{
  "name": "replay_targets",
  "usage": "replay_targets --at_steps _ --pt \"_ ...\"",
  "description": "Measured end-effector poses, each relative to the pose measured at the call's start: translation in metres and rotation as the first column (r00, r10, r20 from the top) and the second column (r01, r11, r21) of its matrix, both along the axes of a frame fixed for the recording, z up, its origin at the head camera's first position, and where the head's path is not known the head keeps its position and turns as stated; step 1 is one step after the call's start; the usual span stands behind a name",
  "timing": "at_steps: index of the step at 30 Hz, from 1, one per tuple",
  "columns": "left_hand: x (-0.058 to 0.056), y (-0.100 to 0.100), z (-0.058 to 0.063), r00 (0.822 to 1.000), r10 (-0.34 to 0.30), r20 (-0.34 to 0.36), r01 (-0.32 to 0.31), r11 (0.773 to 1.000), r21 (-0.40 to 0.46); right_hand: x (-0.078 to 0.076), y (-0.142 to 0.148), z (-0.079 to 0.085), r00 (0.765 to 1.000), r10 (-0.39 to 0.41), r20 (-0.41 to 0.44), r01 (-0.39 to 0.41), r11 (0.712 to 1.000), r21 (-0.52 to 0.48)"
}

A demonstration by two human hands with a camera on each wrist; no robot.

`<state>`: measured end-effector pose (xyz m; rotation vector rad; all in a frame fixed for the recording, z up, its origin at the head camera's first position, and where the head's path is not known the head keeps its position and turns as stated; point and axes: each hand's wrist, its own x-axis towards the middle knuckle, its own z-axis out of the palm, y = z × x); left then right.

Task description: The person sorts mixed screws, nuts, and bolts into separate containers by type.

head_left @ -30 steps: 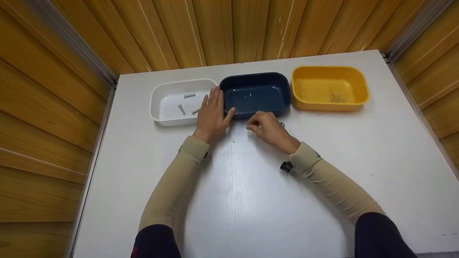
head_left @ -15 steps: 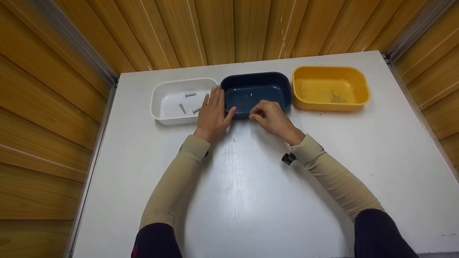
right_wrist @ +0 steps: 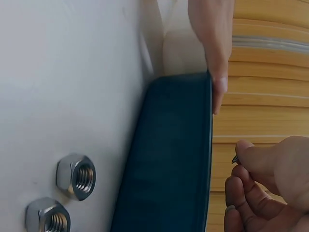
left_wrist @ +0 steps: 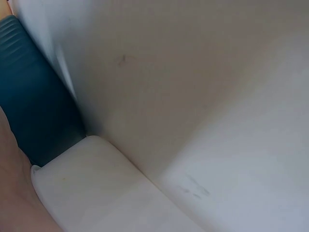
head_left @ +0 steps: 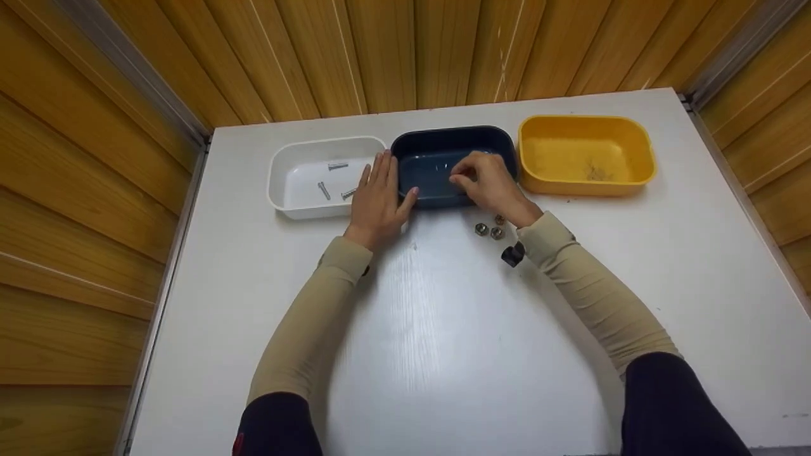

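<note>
My left hand [head_left: 374, 206] lies with straight fingers along the meeting rims of the white box [head_left: 276, 183] and the dark blue box [head_left: 456, 130], its thumb at the blue rim. Over the blue box, my right hand [head_left: 491, 183] pinches a small metal piece [right_wrist: 235, 159] between thumb and index finger. The fingers cover most of this piece, so its kind is hidden. On the table below the right wrist lie 3 hex nuts [head_left: 481, 229]. Two of them, one nut [right_wrist: 77, 177] and another nut [right_wrist: 47, 216], show close in the right wrist view.
Inside the white box lie 3 metal bolts [head_left: 324, 190], one partly behind the left hand. A yellow box [head_left: 586, 188] stands to the right of the blue one, with small indistinct bits on its floor. Wood-slat walls [head_left: 443, 57] border the white table [head_left: 405, 354].
My right hand has risen from the table in front of the blue box to over its inside, uncovering the nuts. The left hand stays in place.
</note>
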<state>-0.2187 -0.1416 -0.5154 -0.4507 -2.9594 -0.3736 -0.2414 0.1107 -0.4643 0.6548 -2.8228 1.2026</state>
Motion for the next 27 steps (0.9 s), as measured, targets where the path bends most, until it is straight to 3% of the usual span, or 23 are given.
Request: replay_targets --at_steps 15,27 --pt "-0.001 -0.001 0.002 1.0 0.001 0.015 -0.001 1.0 0.015 -0.035 -0.001 -0.004 0.996 -0.087 0.012 0.087 0.996 0.037" --pt "0.001 -0.001 0.001 1.0 0.002 0.012 -0.002 1.0 0.028 -0.043 -0.001 -0.007 0.995 -0.101 0.004 0.101 0.994 0.029"
